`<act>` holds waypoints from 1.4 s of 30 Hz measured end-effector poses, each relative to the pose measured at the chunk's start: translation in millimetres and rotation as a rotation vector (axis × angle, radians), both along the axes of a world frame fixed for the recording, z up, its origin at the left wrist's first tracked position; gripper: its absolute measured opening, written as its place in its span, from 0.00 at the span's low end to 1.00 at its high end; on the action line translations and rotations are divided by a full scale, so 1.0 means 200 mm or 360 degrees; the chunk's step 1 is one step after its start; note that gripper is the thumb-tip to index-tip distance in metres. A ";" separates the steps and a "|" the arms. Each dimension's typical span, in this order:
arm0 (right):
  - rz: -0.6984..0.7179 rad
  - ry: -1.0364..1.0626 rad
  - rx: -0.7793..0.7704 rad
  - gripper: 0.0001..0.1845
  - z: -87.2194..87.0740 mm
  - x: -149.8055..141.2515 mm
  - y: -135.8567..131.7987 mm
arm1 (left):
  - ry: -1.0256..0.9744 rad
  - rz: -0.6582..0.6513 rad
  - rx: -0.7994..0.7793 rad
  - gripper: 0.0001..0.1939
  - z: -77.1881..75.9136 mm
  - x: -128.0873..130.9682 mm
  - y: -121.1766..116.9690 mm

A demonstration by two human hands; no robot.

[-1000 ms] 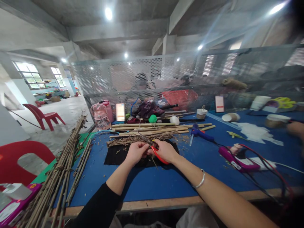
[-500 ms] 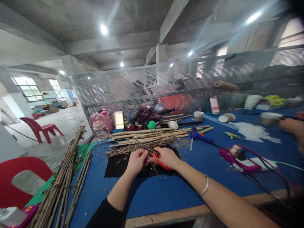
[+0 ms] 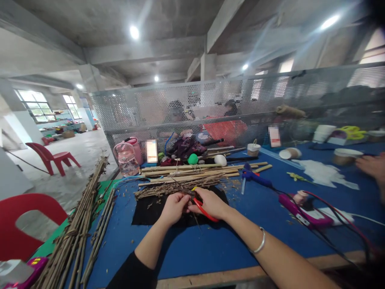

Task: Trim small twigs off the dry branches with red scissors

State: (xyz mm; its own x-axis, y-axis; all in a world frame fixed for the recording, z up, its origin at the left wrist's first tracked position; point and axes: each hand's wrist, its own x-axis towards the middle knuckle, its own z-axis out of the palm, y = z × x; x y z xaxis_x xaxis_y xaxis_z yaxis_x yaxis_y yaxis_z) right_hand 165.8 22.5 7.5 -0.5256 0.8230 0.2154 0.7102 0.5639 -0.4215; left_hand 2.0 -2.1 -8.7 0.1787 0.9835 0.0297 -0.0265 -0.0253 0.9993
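Over a black cloth (image 3: pixel 141 214) on the blue table, my right hand (image 3: pixel 209 201) grips red-handled scissors (image 3: pixel 207 212), their dark blades pointing up and left. Close against it, my left hand (image 3: pixel 174 206) is closed with its fingertips pinching a thin dry twig (image 3: pixel 197 221), whose end sticks out below the hands toward me. The fingers partly hide the twig and the blades. Just beyond both hands lies a pile of short dry twigs (image 3: pixel 156 189), and behind that are several smooth pale sticks (image 3: pixel 180 173).
Long bundled sticks (image 3: pixel 81 224) lie along the left edge. To the right are a blue glue gun (image 3: pixel 255 176), a purple power strip (image 3: pixel 300 210) with cables, and white sheeting (image 3: pixel 325 172). Another person's hand (image 3: pixel 371 164) is near a paper bowl (image 3: pixel 345 155). A perforated metal screen (image 3: pixel 144 100) stands behind.
The view has shifted slightly. My hands stay together on the twig and scissors, with only a small change in finger position; the other person's hand at right has shifted a little.
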 end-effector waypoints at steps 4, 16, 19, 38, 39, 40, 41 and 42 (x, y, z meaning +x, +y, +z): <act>0.0025 0.0021 -0.0026 0.22 -0.01 0.01 0.01 | -0.0068 -0.0052 -0.0081 0.18 0.02 0.00 0.00; -0.0107 -0.0032 -0.0168 0.19 -0.01 -0.02 0.01 | -0.0111 -0.0023 -0.0110 0.18 0.00 -0.02 0.02; -0.0119 -0.0034 -0.0166 0.18 -0.01 -0.02 0.02 | -0.0129 -0.0018 -0.0115 0.18 0.01 -0.02 0.02; -0.0142 -0.0098 -0.0089 0.19 -0.02 0.02 0.05 | -0.0193 -0.0002 -0.0332 0.18 0.00 -0.01 0.02; -0.0132 -0.0089 -0.0090 0.19 -0.02 0.02 0.05 | -0.0179 -0.0003 -0.0323 0.18 0.00 -0.01 0.02; -0.0121 -0.0082 -0.0097 0.19 -0.03 0.02 0.05 | -0.0167 -0.0006 -0.0312 0.18 0.00 -0.01 0.02; -0.0110 -0.0075 -0.0113 0.19 -0.03 0.03 0.05 | -0.0160 -0.0004 -0.0299 0.18 0.00 -0.01 0.02; -0.0102 -0.0067 -0.0133 0.19 -0.03 0.03 0.05 | -0.0159 0.0007 -0.0287 0.17 0.00 -0.01 0.02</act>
